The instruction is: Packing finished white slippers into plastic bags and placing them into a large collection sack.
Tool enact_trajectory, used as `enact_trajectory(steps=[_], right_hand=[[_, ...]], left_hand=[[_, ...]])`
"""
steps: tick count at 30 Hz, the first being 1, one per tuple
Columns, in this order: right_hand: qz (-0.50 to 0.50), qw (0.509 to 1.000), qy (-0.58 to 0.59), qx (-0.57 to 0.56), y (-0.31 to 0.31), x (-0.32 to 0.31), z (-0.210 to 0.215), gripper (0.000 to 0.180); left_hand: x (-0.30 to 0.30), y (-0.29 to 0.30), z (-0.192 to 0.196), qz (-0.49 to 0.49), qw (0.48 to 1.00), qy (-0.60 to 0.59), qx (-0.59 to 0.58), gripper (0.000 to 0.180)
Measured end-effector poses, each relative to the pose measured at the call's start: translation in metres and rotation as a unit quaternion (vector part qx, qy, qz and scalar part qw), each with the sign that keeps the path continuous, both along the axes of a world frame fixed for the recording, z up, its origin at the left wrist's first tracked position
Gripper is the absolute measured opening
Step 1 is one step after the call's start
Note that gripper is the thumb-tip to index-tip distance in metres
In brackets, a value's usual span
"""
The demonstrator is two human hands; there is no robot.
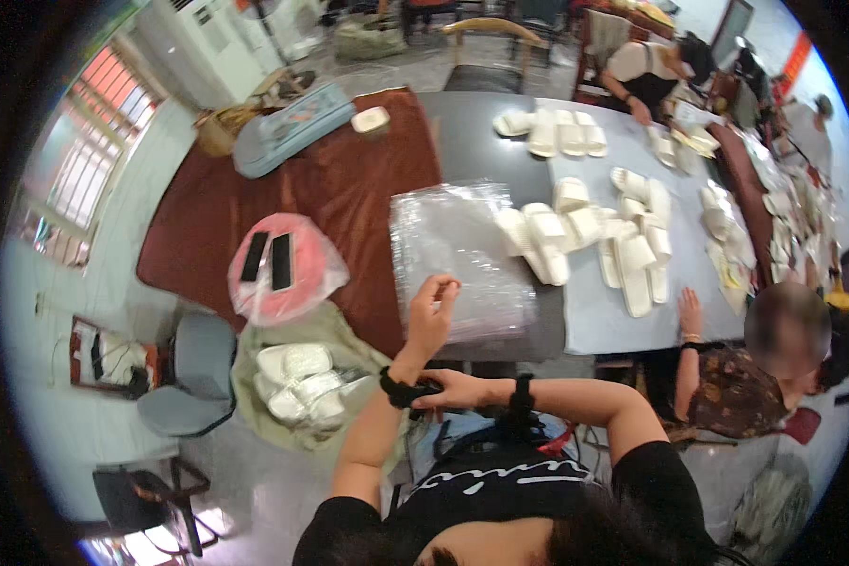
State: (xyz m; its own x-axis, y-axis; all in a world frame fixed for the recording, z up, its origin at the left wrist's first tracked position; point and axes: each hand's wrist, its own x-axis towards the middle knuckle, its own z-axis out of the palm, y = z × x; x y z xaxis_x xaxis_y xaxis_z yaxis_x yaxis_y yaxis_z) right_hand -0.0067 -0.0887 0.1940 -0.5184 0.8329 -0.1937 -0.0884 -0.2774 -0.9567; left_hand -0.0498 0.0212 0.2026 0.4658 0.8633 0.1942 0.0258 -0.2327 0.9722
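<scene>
My left hand (431, 316) is raised over the near edge of a stack of clear plastic bags (457, 250), its fingers loosely curled and holding nothing. Around its wrist sits a black wristband (403, 389). My right hand (450, 388) reaches across and grips that band at the wrist. A second black band (522, 392) circles my right wrist. Just right of the bags, several white slippers (542, 241) lie in overlapping pairs, and more slippers (640, 264) are heaped further right on the pale tabletop.
Two dark phones (282, 261) rest on a pink plastic-wrapped bundle (316, 259) at left. Below it an open sack (255, 406) holds wrapped slippers. A blue-grey case (292, 129) stands on the brown cloth (349, 198). At right, a co-worker's hand (690, 311) touches the table; another person sits far right.
</scene>
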Motion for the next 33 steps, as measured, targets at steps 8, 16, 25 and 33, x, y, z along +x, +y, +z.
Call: enact_trajectory(steps=[8,16,25,33], right_hand=[[-0.082,0.966,-0.245,0.009,0.003,0.169,-0.105,0.046],[-0.399,0.845,0.177,-0.309,-0.013,0.262,-0.139,0.032],[-0.709,0.650,0.066,-0.267,0.109,0.300,-0.177,0.039],[-0.622,0.753,-0.055,-0.209,0.149,0.275,-0.153,0.024]], left_hand=[[0.039,-0.012,-0.067,-0.090,0.925,0.231,0.289,0.011],[0.017,-0.009,-0.117,-0.187,0.870,0.393,0.230,0.022],[0.015,0.020,-0.169,-0.282,0.700,0.625,0.199,0.050],[0.008,0.033,-0.179,-0.346,0.665,0.622,0.227,0.058]])
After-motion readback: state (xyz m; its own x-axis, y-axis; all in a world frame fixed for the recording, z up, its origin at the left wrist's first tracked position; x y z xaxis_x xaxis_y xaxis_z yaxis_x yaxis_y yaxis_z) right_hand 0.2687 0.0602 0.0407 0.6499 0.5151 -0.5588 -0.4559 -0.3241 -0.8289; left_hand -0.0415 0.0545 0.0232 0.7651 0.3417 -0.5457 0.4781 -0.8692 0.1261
